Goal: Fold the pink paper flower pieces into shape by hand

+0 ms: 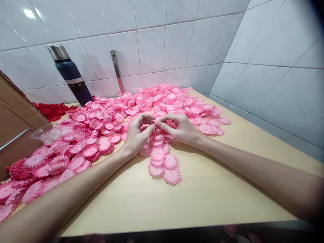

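My left hand [138,135] and my right hand [178,129] meet fingertip to fingertip over a wide heap of pink paper flowers [106,135] on a pale wooden table [202,189]. Both hands are curled, with thumbs and forefingers pinched together on a small pink flower [152,127] held between them. A short trail of pink flowers [164,165] lies just below my hands toward the table's front.
A dark blue flask with a steel cap [69,76] stands at the back left against the white tiled wall. Red paper flowers [52,110] lie beside it. A clear plastic cup [47,133] and a cardboard box [15,121] sit at the left. A metal strip [117,71] leans on the wall.
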Motion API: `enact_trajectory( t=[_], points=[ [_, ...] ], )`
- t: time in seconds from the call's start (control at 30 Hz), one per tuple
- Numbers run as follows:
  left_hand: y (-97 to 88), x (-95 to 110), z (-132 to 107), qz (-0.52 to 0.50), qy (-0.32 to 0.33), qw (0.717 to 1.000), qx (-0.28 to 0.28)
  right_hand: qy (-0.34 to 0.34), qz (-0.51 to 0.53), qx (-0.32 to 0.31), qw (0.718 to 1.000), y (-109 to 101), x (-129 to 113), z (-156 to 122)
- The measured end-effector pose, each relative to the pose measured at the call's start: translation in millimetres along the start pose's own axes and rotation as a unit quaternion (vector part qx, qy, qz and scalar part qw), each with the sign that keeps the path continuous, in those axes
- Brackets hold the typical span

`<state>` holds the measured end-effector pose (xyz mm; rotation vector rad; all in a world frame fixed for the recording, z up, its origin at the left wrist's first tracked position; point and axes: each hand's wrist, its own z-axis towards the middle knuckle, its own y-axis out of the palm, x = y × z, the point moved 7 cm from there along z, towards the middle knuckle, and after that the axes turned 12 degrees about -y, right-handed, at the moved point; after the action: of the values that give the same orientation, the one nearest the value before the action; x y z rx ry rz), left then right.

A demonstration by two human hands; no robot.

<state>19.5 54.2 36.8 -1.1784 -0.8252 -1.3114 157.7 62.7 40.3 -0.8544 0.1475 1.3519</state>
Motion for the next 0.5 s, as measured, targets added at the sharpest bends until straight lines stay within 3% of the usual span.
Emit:
enact_trajectory(
  t=[0.33, 0.5],
  points=[
    [-3.1, -3.9, 1.1, -0.017, -0.018, 1.000, 0.016, 0.022, 0.023, -0.023, 0.999, 2.8, 2.4, -0.9],
    [-8.9, -3.9, 3.2, 0.007, -0.019, 0.998, 0.053, 0.016, -0.009, 0.007, 1.000, -1.5, 5.8, 0.3]
  ],
)
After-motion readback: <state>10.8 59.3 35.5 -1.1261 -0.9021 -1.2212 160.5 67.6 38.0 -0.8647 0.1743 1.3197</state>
